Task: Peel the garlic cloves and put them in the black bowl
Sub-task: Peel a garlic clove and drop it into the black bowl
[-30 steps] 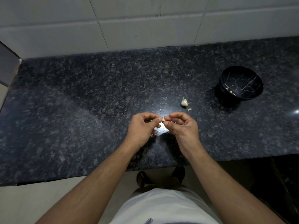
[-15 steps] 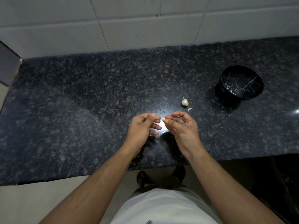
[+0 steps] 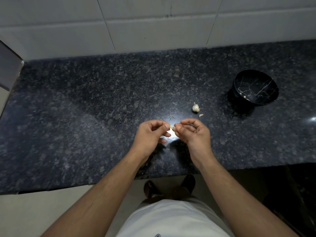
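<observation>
Dim overall, bright glare patch on the polished granite counter (image 3: pixel 85 117) between the hands, soft shadow beside the black bowl (image 3: pixel 256 88), wide-angle bowing at edges, corners darker, focus fairly sharp

Polished speckled granite counter (image 3: pixel 85 117); glossy marbled black bowl (image 3: pixel 266 100).

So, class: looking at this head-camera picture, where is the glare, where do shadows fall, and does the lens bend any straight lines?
Head view: a bright glare patch sits on the countertop just under the garlic clove pinched between left hand and right hand; dark shadows lie beneath both hands and left of the black bowl; wide-angle distortion bows the counter's edges and the wall tiles.
</observation>
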